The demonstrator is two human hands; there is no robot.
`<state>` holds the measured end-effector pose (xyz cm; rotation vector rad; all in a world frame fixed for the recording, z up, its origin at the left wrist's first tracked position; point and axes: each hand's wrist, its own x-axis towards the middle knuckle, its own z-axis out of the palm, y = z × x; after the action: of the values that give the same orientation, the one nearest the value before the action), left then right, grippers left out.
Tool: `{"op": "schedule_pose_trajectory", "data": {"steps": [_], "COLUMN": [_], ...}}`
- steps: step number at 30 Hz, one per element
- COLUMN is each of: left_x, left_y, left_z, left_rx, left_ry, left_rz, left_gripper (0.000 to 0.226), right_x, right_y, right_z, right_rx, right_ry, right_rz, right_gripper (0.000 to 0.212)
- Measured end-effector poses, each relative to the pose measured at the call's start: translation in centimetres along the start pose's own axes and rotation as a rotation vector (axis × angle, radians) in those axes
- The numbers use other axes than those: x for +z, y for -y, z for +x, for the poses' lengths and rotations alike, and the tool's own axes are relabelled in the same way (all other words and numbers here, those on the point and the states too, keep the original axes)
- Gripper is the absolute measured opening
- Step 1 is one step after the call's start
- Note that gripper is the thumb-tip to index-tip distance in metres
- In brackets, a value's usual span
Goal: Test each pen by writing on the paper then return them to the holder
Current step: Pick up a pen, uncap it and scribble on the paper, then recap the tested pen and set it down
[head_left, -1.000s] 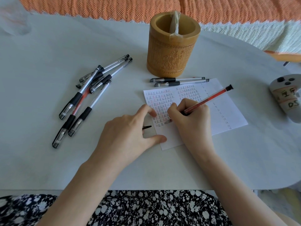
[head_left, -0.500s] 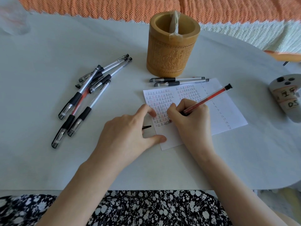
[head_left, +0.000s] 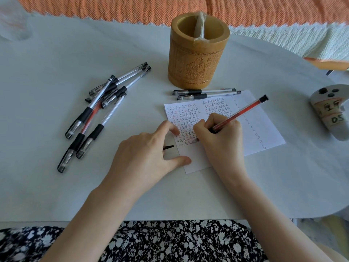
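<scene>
The right hand [head_left: 221, 140] gripped a red pen [head_left: 239, 114], fingers curled round the barrel near the tip. The tip was down on the paper [head_left: 264, 129] among the lower rows of the left column, and the capless back end slanted up and away to the right. The paper lay flat on the white worktop [head_left: 56, 53] and carried numbered rows of small marks in black and red.

The left hand [head_left: 143, 154] lay palm down with its forefinger and thumb spread wide, and both tips pressed on the paper's left edge. A small black piece [head_left: 168, 147] showed between that finger and thumb. I could not tell whether the hand held it, and the other fingers were hidden.

The holder [head_left: 198, 53], a carved tan cylinder with tape across its mouth, stood upright beyond the paper. Two pens [head_left: 205, 93] lay side by side between the holder and the paper's far edge. Several more pens [head_left: 102, 110] lay in a loose, crossed pile well to the left, capped ends towards the person.

A grey object [head_left: 332, 110] with taped labels sat at the right edge. Orange cloth [head_left: 188, 6] ran along the far side, and a dark floral garment [head_left: 170, 241] showed at the near edge.
</scene>
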<state>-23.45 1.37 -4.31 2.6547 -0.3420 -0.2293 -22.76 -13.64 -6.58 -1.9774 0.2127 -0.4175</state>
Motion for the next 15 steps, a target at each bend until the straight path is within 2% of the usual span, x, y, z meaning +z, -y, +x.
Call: {"op": "schedule_pose_trajectory", "data": {"steps": [10,12,15], "left_x": [-0.1,0.0,0.1], "left_y": [0.1,0.1,0.0], "left_z": [-0.1,-0.3,-0.4], "left_rx": [0.031,0.054,0.086], "left_ry": [0.010,0.004,0.024], "left_rz": [0.000,-0.112,-0.435], "left_gripper": [0.055,0.050,0.031], "right_x": [-0.1,-0.6,-1.8], "right_y": [0.0,0.5,1.5], "right_z": [0.1,0.4,0.9], "right_rx": [0.043,0.096,0.209], "right_ry": [-0.025,-0.014,0.119], "right_rz": [0.047,0.182,0.477], "right_gripper": [0.043,0.042,0.036]}}
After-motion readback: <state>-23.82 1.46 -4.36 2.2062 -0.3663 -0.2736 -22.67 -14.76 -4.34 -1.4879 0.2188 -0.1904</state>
